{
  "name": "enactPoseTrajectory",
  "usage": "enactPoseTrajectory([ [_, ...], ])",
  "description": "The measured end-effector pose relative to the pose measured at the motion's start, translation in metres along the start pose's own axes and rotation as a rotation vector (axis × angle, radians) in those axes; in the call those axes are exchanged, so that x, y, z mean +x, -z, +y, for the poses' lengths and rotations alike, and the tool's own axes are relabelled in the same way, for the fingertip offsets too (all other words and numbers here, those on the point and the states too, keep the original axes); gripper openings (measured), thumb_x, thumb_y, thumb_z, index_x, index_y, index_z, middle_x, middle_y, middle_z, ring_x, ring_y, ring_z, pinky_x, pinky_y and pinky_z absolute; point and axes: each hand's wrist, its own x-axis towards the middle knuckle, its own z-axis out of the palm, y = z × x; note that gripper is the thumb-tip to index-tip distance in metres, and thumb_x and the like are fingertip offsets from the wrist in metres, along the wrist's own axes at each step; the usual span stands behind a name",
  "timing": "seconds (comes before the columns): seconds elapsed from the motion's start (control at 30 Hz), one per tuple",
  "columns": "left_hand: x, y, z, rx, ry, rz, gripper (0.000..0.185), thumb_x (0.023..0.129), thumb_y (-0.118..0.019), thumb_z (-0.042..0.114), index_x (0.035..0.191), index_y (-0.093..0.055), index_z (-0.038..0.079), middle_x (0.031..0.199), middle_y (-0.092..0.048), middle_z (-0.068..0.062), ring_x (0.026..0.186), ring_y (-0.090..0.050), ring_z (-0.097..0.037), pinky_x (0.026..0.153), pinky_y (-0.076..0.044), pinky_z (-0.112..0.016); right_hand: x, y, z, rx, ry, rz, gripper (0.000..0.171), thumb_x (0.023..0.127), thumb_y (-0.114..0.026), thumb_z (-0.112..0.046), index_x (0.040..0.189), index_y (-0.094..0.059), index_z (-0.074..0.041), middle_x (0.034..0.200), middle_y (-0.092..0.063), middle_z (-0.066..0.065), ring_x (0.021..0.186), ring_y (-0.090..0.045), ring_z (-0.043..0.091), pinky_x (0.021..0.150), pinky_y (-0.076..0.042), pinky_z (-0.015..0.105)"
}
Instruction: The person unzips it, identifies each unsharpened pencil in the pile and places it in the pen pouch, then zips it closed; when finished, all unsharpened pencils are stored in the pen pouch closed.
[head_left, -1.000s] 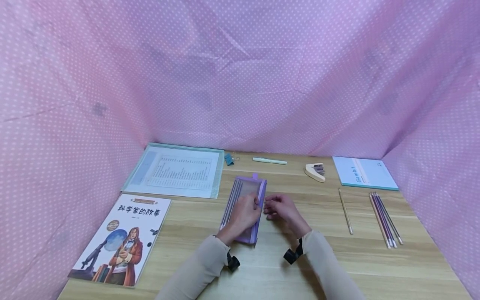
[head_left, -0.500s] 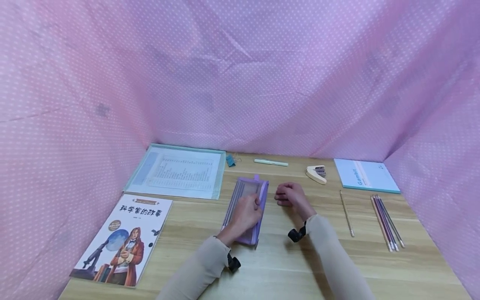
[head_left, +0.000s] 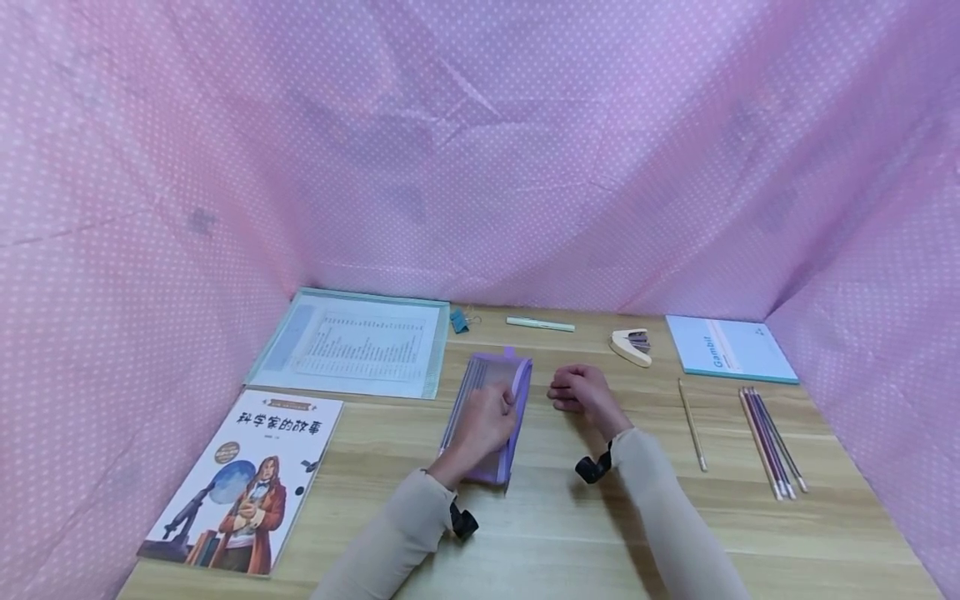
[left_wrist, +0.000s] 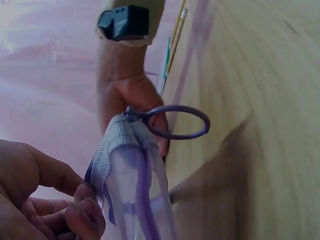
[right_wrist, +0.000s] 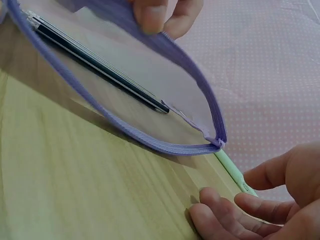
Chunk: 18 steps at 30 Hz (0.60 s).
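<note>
Pouch: purple mesh pencil pouch (head_left: 491, 408), zip open, pencils inside, mid-surface.
Left hand (head_left: 483, 425): fingers pinch pouch's edge.
Right hand (head_left: 581, 389): beside pouch, fingers loosely curled, holding nothing.

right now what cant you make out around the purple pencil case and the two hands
- Head view: the left hand covers the middle of the purple pencil case, so its grip is unclear there.
- Head view: what the right hand holds, if anything; its fingers curl under.
- Left wrist view: the case's contents are blurred; the zip ring is sharp.
- Right wrist view: the pencils inside run off the frame's top left.
</note>
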Motion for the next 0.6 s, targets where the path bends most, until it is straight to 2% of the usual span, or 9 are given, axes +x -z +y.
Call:
enactPoseTrajectory([
  [0.23, 0.002, -0.006, -0.005, 0.041, -0.006, 0.01, 0.011, 0.086, -0.063, -0.001, 0.096, -0.067, 0.002, 0.07, -0.062, -0.004, 0.054, -0.056, -0.01, 0.044, -0.043, -0.019, 0.017, -0.012, -0.008, -0.082, 0.092, -0.036, 0.04, 0.1, -0.056, -0.016, 0.131, -0.051, 0.009, 0.106, -0.072, 0.017, 0.084, -0.071, 0.011, 0.077, -0.061, 0.026],
  [0.37, 0.001, -0.01, -0.005, 0.059, 0.003, -0.012, 0.009, 0.085, -0.063, 0.0, 0.093, -0.066, 0.004, 0.071, -0.063, -0.004, 0.056, -0.057, -0.01, 0.045, -0.045, -0.018, 0.029, -0.023, -0.013, -0.139, 0.152, -0.074, 0.041, 0.099, -0.059, -0.016, 0.131, -0.054, 0.009, 0.116, -0.069, 0.017, 0.087, -0.069, 0.009, 0.084, -0.06, 0.029],
  [0.47, 0.0, -0.012, -0.004, 0.07, -0.011, -0.022, 0.009, 0.084, -0.062, -0.001, 0.09, -0.065, 0.005, 0.07, -0.063, -0.003, 0.056, -0.057, -0.01, 0.045, -0.045, -0.018, 0.036, -0.027, -0.015, -0.205, 0.164, -0.115, 0.038, 0.097, -0.061, -0.015, 0.127, -0.058, 0.008, 0.116, -0.068, 0.016, 0.085, -0.067, 0.008, 0.083, -0.061, 0.03],
  [0.6, 0.001, -0.014, -0.005, 0.116, -0.064, 0.008, 0.009, 0.081, -0.063, -0.002, 0.085, -0.064, 0.007, 0.067, -0.062, -0.002, 0.056, -0.055, -0.01, 0.046, -0.043, -0.02, 0.042, -0.03, -0.016, -0.245, 0.161, -0.141, 0.033, 0.094, -0.064, -0.009, 0.122, -0.062, 0.008, 0.115, -0.069, 0.015, 0.083, -0.067, 0.009, 0.078, -0.061, 0.029],
])
